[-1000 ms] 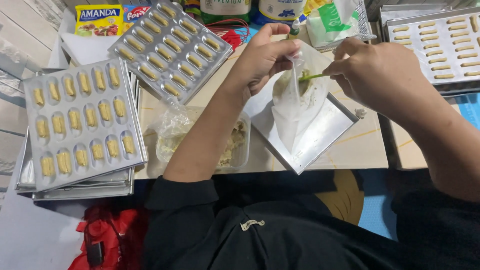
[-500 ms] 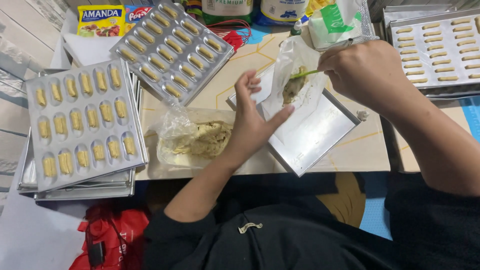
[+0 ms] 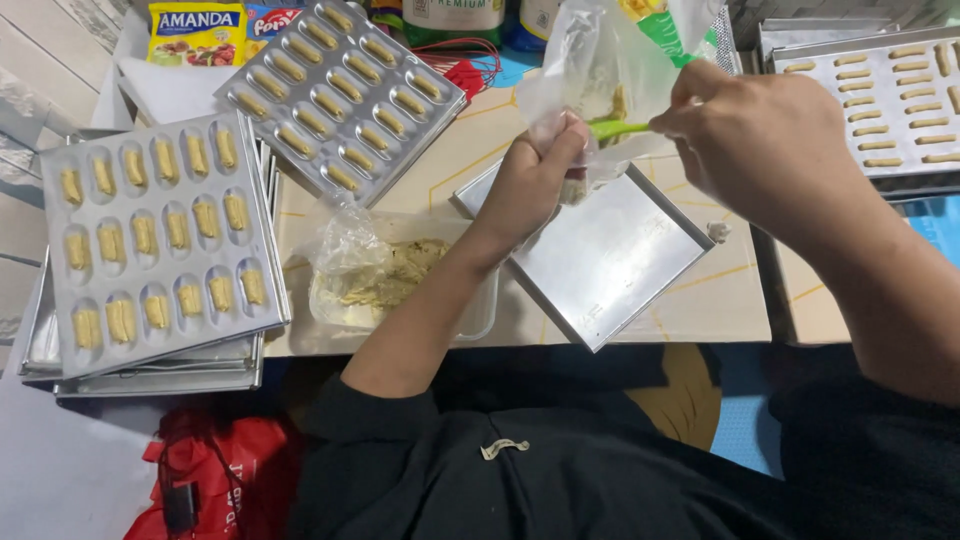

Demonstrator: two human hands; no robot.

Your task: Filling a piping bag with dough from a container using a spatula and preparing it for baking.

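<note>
My left hand (image 3: 535, 185) grips the lower end of a clear plastic piping bag (image 3: 590, 75) and holds it upright above an empty metal tray (image 3: 610, 260). My right hand (image 3: 770, 140) holds a green spatula (image 3: 618, 129) whose tip is inside the bag, where pale dough clings. Under my left forearm sits a plastic container (image 3: 395, 285) lined with a bag of yellowish dough.
A mould tray (image 3: 160, 240) filled with piped dough lies on a stack at the left. A second filled mould tray (image 3: 340, 90) lies at the back. A flat tray (image 3: 880, 100) with dough sticks is at the right. A red bag (image 3: 220, 480) lies on the floor.
My left hand has left the dough container and risen to grip the bottom of the piping bag, which now stands higher. My right hand has lifted with the spatula.
</note>
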